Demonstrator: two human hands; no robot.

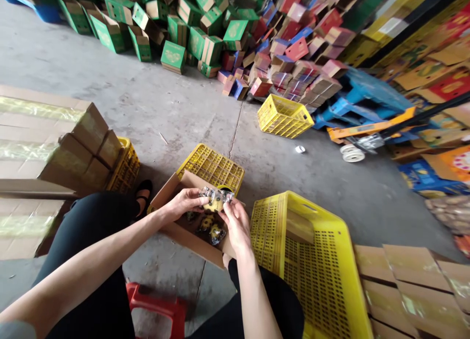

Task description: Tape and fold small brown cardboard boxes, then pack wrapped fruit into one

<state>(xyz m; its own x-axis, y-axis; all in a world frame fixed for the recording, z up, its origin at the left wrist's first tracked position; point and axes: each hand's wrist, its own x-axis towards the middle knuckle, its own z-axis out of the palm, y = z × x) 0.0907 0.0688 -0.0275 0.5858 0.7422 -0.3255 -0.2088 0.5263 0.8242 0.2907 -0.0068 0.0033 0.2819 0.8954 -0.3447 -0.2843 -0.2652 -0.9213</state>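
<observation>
Both hands meet over an open cardboard box (172, 189) on the floor between my knees. My left hand (185, 202) and my right hand (237, 226) together grip a small yellow item in crinkled clear wrapping (216, 199), held just above the box. Inside the box lie more wrapped yellow pieces (211, 230). The box rests partly on an upturned yellow plastic crate (213, 165).
A large yellow crate (316, 260) stands at my right, with flat cardboard boxes (414, 285) beyond it. Taped cartons (44, 138) are stacked at left. A red stool (154, 304) is under me. Piles of green and red boxes, another yellow crate (284, 116) and a pallet jack (367, 133) lie ahead.
</observation>
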